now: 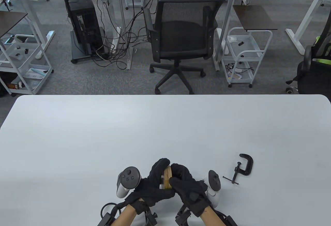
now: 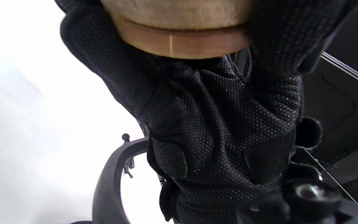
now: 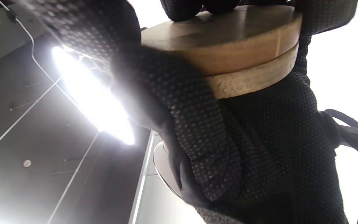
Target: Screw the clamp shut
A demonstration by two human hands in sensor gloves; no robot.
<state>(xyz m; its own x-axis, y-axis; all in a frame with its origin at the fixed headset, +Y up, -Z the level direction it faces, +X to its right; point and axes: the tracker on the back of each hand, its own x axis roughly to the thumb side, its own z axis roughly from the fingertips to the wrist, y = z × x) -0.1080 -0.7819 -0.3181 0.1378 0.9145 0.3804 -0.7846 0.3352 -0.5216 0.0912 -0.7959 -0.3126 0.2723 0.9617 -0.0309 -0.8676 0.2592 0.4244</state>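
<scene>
White counter (image 1: 103, 133) near its front edge carries both hands, left hand (image 1: 152, 184) and right hand (image 1: 187, 184) gripping two stacked wooden discs (image 1: 167, 177) on edge, likely aligning them for the clamp (image 1: 241, 168) lying untouched just right.

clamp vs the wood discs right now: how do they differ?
The clamp is black metal, a C-shaped frame with a screw; the wood discs are tan and round, stacked face to face.
The clamp lies flat on the table, untouched, right of the hands; the discs stand on edge, gripped between the left hand and the right hand.
The clamp's mouth holds nothing; the discs are not in it.
</scene>
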